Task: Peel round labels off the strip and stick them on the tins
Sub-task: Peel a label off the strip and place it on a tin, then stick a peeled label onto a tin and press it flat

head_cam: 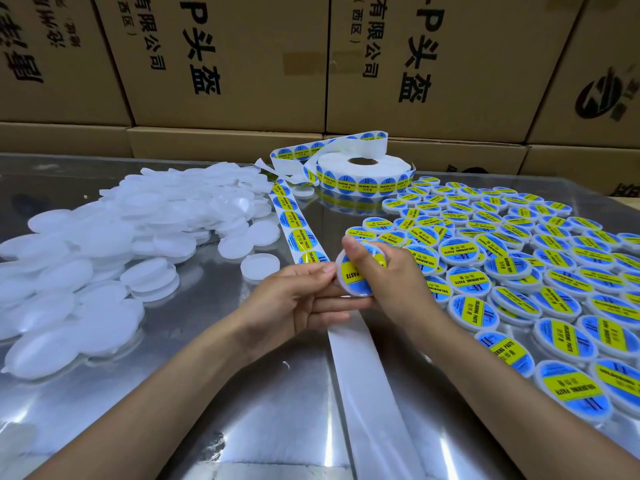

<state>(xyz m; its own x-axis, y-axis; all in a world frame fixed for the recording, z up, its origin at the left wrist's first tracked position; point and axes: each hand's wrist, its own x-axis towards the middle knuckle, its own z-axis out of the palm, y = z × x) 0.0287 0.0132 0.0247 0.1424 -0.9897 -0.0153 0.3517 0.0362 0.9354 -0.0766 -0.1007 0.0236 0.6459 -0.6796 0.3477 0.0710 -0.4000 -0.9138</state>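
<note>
Step in hand, as judged: seating a round blue-and-yellow paper label [350,271] on a small round white plastic tin [356,289].

The tin is held above the shiny metal table [277,410], between the heap of unlabelled white tins [104,237] on the left and the field of labelled tins [519,271] on the right. The left hand [298,299] pinches the tin's left rim, fingers curled under it. The right hand [377,271] grips from the right, thumb [353,251] pressing on the label face.

To do well: centre the label inside the rim, then rub from the middle outward so no bubble or lifted edge remains.

Orientation: the tin's labelled face tilts up toward the camera; its yellow band runs roughly near-to-far. The white backing strip [360,375] runs long-axis from the near edge, under the hands, to the label roll [363,168].
</note>
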